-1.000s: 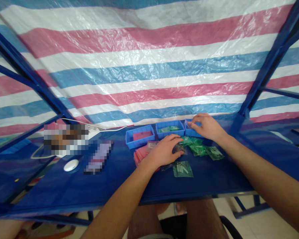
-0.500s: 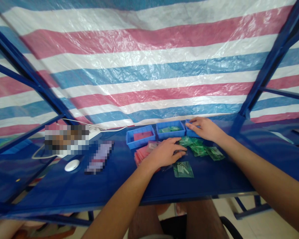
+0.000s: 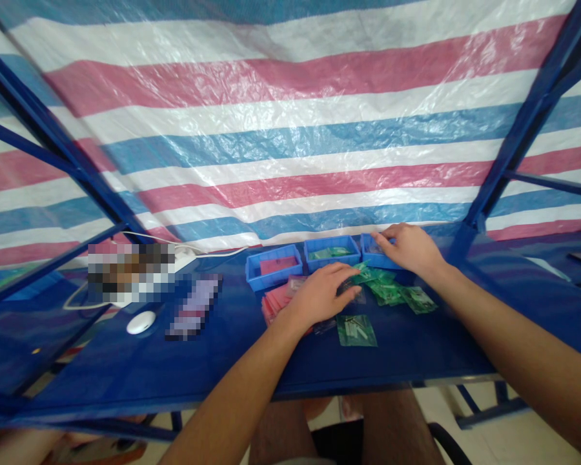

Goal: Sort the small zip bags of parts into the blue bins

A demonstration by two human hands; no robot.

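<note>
My left hand (image 3: 324, 294) is over the middle of the pile, thumb and forefinger apart. Its fingertips meet the edge of the green plastic bags (image 3: 387, 289), and clear bags lie beneath it. Pink bags (image 3: 277, 298) stick out beside its wrist. My right hand (image 3: 411, 247) reaches into the right blue bin (image 3: 380, 259) with its fingers bent together; what is between them is too small to make out. Closer to me, a green bag of small metal and white pieces (image 3: 357, 330) lies flat by itself.
The left blue bin (image 3: 274, 279) holds pink bags, the middle blue bin (image 3: 333, 261) green ones. A white oval object (image 3: 141, 322), a blurred-out item (image 3: 193, 307) and a white power strip with cables (image 3: 184, 257) lie on the left. Blue frame posts and a striped sheet (image 3: 290, 142) stand behind.
My right hand has shifted slightly right and its fingers have bent into the right bin. The left hand's fingers have curled a little, and a green bag's edge has risen at their tips.
</note>
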